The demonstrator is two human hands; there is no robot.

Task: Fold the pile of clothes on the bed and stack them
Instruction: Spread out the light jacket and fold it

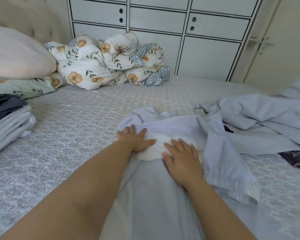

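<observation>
my left hand [137,139] and right hand [182,155] press flat, fingers released, on the pale blue shirt [171,129]; its loose sleeve [232,170] may bunch and spoil the fold.

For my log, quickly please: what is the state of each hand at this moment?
Left hand: open, fingers flat, pressing on the light blue shirt.
Right hand: open, fingers flat, pressing on the same shirt.

The shirt [180,125] under the hands is pale blue with a white inner lining; the pile [260,115] is pale blue, with a dark patterned cloth [296,158] beneath. The stack [7,122] runs dark grey over light grey. The bedspread [76,129] carries a grey-on-white floral lattice; the duvet [100,63] is white with orange flowers, green leaves and blue gingham.
</observation>
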